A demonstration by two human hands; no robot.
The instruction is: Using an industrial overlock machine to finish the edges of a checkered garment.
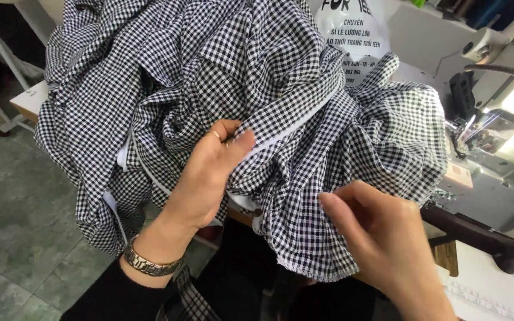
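A big heap of black-and-white checked fabric (221, 65) fills the middle of the view, with a white edging strip (295, 126) running across it. My left hand (206, 172), with a ring and a metal bracelet on the wrist, pinches a fold of the cloth near the white strip. At the lower right, my right hand (382, 238) grips the fabric close to its stitched hem (310, 273), fingers curled into the cloth.
A sewing machine (495, 137) stands at the right, its needle area lit. A dark wooden bar (477, 235) lies in front of it. A white plastic bag (352, 35) with print sits behind the fabric. Grey floor tiles (13, 208) show at the left.
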